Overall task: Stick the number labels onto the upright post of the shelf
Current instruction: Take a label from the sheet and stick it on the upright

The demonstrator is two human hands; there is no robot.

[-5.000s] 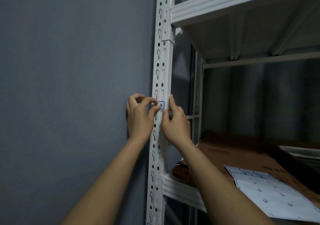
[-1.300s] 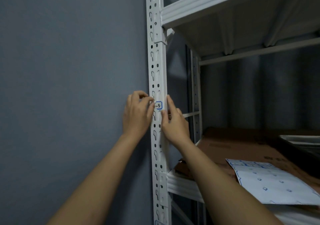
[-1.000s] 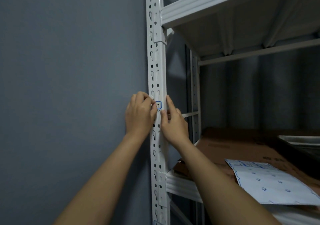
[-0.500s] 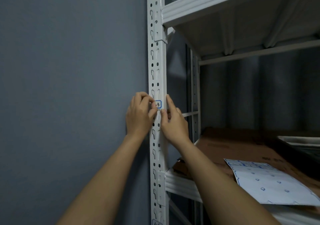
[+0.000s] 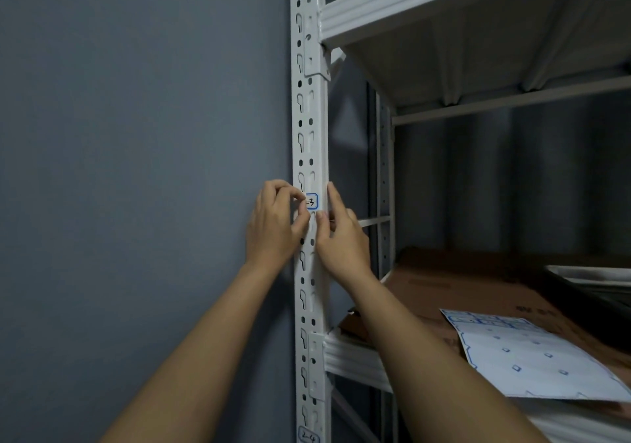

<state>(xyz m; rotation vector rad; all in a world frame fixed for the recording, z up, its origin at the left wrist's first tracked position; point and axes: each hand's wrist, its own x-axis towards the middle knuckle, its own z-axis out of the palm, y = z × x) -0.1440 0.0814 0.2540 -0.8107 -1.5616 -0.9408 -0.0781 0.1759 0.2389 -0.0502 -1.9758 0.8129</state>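
The left hand (image 5: 273, 227) was raised against the left face of the upright post (image 5: 310, 135), its fingers curled and its fingertips (image 5: 300, 203) bunched over the left edge of the number label (image 5: 312, 201), pinching or pressing it there (which of the two could not be told from this view). The right hand (image 5: 341, 237) lay against the post's right edge, index finger extended upward alongside the label, thumb tip pressed on the front face of the post just below the label, the remaining fingers loosely curled behind and gripping nothing visible. The label, white with a blue border and a handwritten "-3" showing, sat flat on the front of the post between the two hands, its left part covered by the left fingers. A second label (image 5: 309, 436), marked "2-4", was stuck lower on the same post at the bottom edge of the view. The post was white, perforated with keyhole slots and stood just beside a grey wall (image 5: 136, 135). An upper shelf (image 5: 444, 5) joined the post above the hands; a lower shelf (image 5: 355, 357) joined it below them. On the lower shelf lay brown cardboard (image 5: 461, 282), and on that a label sheet (image 5: 532, 360) with blue-outlined stickers along its top.
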